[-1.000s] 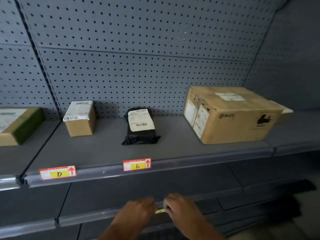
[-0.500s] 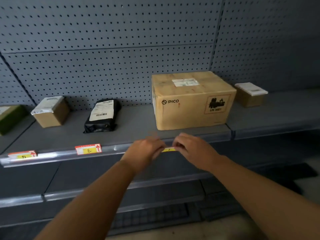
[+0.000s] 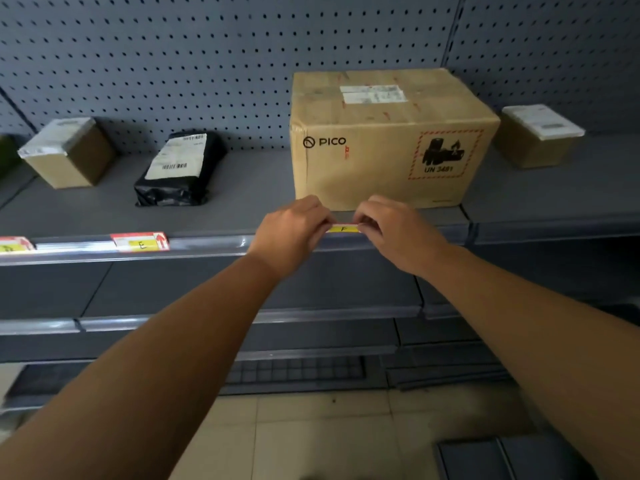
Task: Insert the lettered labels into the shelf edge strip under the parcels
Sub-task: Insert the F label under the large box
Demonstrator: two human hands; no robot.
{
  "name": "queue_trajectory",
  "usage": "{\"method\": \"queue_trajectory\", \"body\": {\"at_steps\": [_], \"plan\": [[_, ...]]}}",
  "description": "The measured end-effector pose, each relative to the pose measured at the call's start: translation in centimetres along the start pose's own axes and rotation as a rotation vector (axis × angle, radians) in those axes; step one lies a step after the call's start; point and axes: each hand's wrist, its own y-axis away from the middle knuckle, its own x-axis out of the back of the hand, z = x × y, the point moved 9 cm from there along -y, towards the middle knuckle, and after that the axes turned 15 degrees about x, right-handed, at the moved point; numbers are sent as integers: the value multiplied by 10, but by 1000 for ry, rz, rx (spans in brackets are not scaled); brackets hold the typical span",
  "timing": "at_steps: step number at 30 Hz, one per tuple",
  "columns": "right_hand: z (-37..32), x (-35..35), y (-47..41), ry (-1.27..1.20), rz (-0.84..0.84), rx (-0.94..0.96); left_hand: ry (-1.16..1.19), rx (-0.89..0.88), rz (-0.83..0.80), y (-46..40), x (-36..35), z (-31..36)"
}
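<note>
A yellow and red label marked F (image 3: 343,228) sits at the top lip of the clear shelf edge strip (image 3: 207,244), right below the big PICO cardboard box (image 3: 381,140). My left hand (image 3: 294,233) pinches its left end and my right hand (image 3: 394,230) pinches its right end. Most of the label is hidden by my fingers. Further left in the strip sit the E label (image 3: 140,242), under the black parcel (image 3: 180,169), and another label (image 3: 14,244) at the frame's left edge.
A small brown box (image 3: 67,152) stands at the left of the shelf and another small box (image 3: 538,135) at the right on the neighbouring shelf. Pegboard wall behind. Lower bare shelves and a tiled floor lie below my arms.
My view and both hands shifted right and up from the lower shelf to the strip under the PICO box, carrying the F label up to the strip's edge.
</note>
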Motion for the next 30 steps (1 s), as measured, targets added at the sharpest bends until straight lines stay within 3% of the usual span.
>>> {"method": "queue_trajectory", "body": {"at_steps": [7,30], "plan": [[13,-6,-1,38,-16,1,-101,-5,5,-4,-12,5],[32,-5,-1,150,-136,-38,85,0,-67,-14,-17,13]]}}
